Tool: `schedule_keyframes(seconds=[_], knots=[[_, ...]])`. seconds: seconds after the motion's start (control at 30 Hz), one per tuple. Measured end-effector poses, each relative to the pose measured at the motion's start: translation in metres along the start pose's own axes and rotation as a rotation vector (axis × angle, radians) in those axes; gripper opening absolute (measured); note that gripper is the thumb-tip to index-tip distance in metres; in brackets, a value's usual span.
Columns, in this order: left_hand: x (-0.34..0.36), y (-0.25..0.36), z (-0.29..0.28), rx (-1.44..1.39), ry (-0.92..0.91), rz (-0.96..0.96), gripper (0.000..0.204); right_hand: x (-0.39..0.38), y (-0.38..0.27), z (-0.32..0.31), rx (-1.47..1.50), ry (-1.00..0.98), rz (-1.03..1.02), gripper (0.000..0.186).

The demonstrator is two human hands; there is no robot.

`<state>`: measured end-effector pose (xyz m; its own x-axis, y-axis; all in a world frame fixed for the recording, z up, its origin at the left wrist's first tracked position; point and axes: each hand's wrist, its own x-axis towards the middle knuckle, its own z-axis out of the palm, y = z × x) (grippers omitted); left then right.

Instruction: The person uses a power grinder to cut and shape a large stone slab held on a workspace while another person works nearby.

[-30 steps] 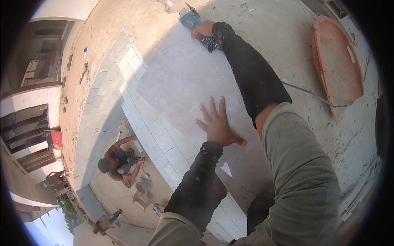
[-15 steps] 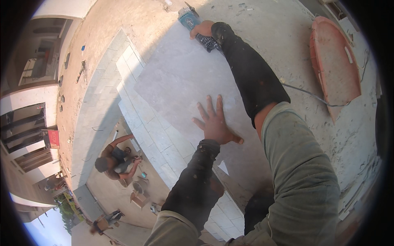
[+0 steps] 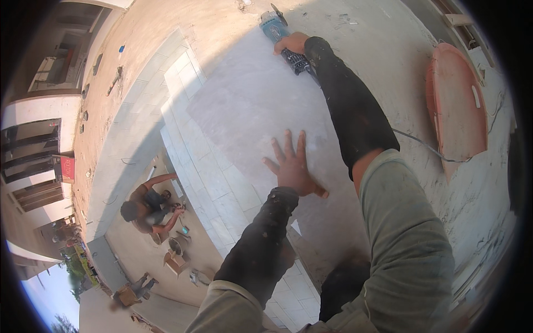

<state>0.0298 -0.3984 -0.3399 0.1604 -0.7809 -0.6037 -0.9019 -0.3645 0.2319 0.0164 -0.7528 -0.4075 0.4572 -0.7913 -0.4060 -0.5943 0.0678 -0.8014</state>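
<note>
A large grey tile or slab (image 3: 239, 105) lies flat before me. My left hand (image 3: 294, 173) presses on it palm down, fingers and thumb spread. At the far end of the slab, my right hand (image 3: 292, 44) is wrapped round the body of a teal and black angle grinder (image 3: 275, 26). The grinder's head is by the slab's far edge; its disc is too small to make out clearly. A small white chip (image 3: 296, 227) sits near my left wrist.
A power cord (image 3: 419, 142) runs right from my right arm toward a worn reddish tub (image 3: 458, 105). Rows of pale tiles (image 3: 208, 183) border the slab on the left. Beyond them a co-worker (image 3: 147, 211) crouches near a cardboard box (image 3: 175, 262). Another person (image 3: 130, 294) is farther off.
The view has turned slightly, so the scene sits a little differently. My right hand and the grinder appear farther right, still at the slab's far edge. My left hand stays spread on the slab.
</note>
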Motion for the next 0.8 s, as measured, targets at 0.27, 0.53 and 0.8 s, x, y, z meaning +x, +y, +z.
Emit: schedule_keyframes(seconds=[0.27,0.53,0.8], knots=[[-0.004,0.000,-0.010,-0.010,-0.016,0.005,0.164,0.021,0.014,-0.006,0.066,-0.073,0.047,0.059],[-0.008,-0.008,-0.011,-0.008,0.009,0.015,0.165,0.002,-0.001,0.000,0.148,-0.081,0.050,0.036],[-0.007,-0.006,-0.011,-0.022,-0.001,0.027,0.164,-0.006,-0.002,-0.006,0.159,-0.086,0.056,0.038]])
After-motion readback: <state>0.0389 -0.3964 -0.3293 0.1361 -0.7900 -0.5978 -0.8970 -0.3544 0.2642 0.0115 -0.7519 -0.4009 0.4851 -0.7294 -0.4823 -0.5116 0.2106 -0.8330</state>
